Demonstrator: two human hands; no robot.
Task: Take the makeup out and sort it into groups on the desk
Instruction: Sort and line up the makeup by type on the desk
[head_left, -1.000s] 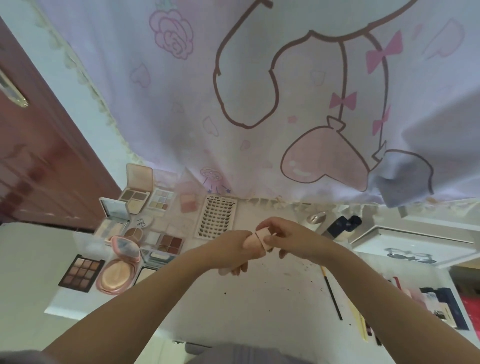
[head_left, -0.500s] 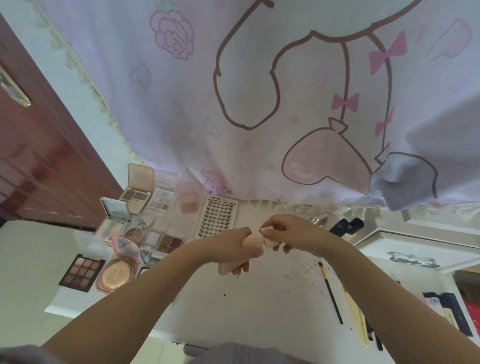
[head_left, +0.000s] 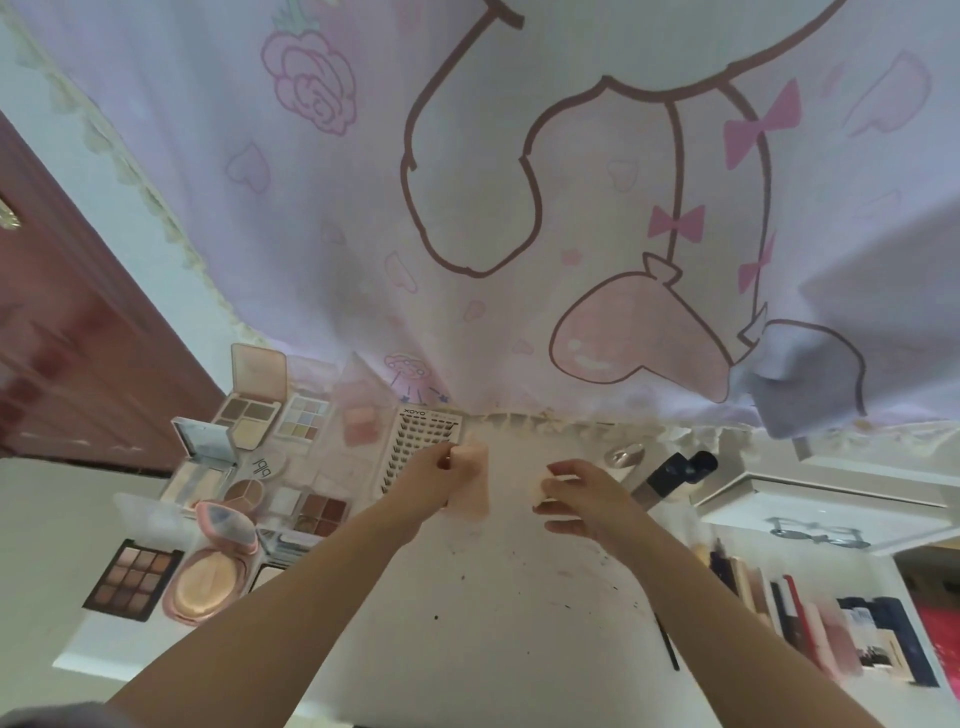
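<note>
A soft peach pouch (head_left: 470, 486) is gripped by the left hand (head_left: 426, 480); a small cream sponge (head_left: 545, 486) is pinched by the right hand's (head_left: 584, 499) fingers above the white desk (head_left: 493, 623).

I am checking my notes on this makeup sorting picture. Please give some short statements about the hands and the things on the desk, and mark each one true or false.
1. The left hand holds a peach-pink piece. True.
2. The right hand is flat on the desk and holds nothing. False: its fingers are curled round a small pale piece.
3. The two hands touch each other. False: there is bare white desk between them.
4. The lash tray lies beside the left hand. True.
5. The round pink compact is shut. False: it lies open, with its lid raised.
</note>
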